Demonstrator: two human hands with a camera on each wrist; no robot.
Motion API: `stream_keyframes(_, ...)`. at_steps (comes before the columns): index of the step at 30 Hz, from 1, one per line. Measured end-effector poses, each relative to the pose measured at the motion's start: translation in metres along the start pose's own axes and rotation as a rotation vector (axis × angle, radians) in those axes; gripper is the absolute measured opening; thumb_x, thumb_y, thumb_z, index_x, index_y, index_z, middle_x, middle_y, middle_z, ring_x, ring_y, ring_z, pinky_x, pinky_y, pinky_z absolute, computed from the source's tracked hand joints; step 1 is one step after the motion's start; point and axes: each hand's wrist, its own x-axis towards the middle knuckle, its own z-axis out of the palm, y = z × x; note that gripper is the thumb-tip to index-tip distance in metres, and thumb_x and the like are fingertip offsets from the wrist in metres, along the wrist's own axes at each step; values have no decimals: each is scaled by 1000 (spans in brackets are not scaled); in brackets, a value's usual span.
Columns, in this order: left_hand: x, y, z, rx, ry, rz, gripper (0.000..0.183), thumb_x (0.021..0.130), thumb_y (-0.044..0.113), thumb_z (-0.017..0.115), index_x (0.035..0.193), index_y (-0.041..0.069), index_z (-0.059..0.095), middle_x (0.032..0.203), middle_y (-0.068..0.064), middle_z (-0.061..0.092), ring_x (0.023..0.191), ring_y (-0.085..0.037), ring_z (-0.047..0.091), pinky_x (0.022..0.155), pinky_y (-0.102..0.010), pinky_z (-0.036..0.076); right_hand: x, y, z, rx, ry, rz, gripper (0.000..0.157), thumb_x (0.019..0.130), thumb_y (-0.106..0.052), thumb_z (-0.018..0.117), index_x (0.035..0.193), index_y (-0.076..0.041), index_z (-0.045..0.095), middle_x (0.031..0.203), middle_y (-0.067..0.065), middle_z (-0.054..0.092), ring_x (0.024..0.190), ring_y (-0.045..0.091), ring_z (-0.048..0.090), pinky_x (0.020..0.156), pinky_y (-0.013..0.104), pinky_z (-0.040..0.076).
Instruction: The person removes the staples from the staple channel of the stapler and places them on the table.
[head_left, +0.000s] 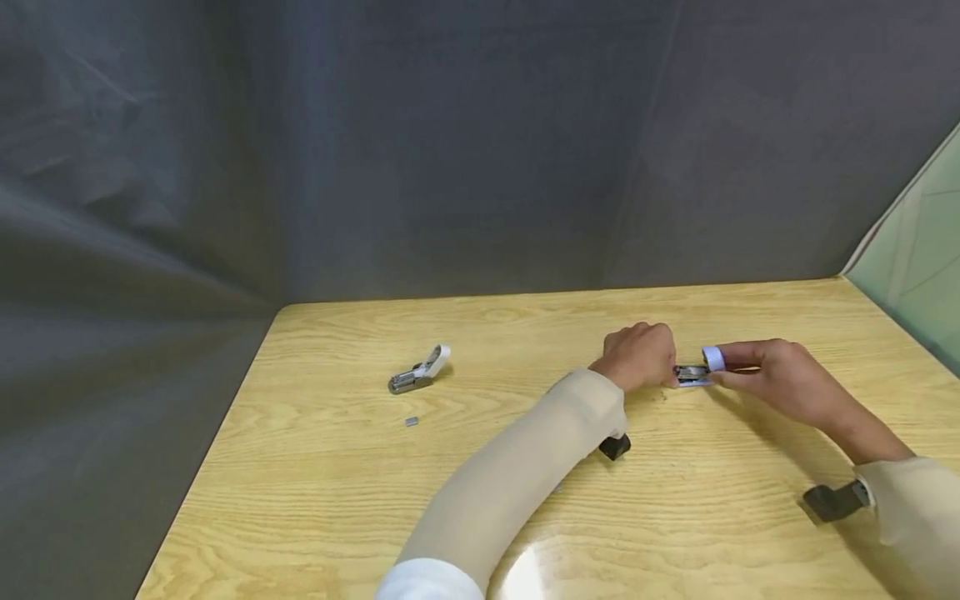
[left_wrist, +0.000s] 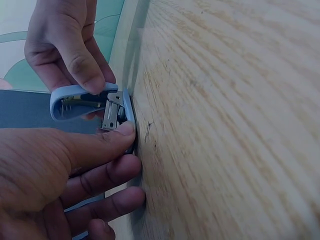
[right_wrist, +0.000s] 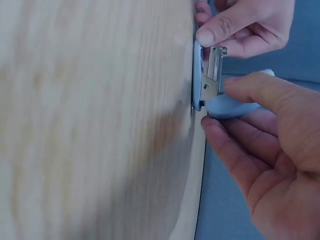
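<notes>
A small light-blue stapler [head_left: 693,377] lies at the right of the wooden table with its top cover swung up and back. My left hand [head_left: 641,357] pinches the front end of its base between thumb and fingers. In the left wrist view, the thumb sits beside the metal staple channel [left_wrist: 112,114]. My right hand [head_left: 795,383] grips the stapler near its hinge, with the thumb by the raised cover [right_wrist: 231,106] and the fingers below it. Springs show inside the cover in the left wrist view.
Left of my hands, a second stapler [head_left: 409,381], grey with a white raised cover, stands opened on the table [head_left: 315,467]. A short staple strip [head_left: 412,422] lies in front of it. Dark sheeting [head_left: 480,150] hangs behind the table and along its left side.
</notes>
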Motion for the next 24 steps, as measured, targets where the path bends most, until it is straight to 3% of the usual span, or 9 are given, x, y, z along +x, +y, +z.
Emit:
stream_keyframes(7,0,0,-1,3,0,28,30,85,42,84,64,26,69,65,14,61,61,-5,46,69,-30,40,4,-3,-1,68,-46,137,18,89,2,78,106,8,73,97,18,75,83,-6,63,65,15,51)
stream_keyframes(13,-1,1,-1,-2,-3,20,27,86,42,83,66,28,72,65,16,62,62,-4,49,69,-30,41,7,-6,-2,121,-76,259,23,94,-7,75,108,11,70,99,21,75,82,-5,63,65,18,52)
stream_keyframes(20,-1,0,-1,-9,-17,16,29,86,42,83,64,27,72,63,15,63,59,-5,46,69,-31,40,7,-7,-6,218,-163,421,36,100,-20,69,119,10,64,96,6,72,81,6,55,69,26,47)
stream_keyframes(24,1,-1,-1,-8,-17,8,30,85,42,84,62,26,72,62,14,61,59,-5,45,69,-31,39,7,-5,-9,304,-188,456,36,100,-17,67,122,11,62,91,-2,66,81,7,51,71,28,44)
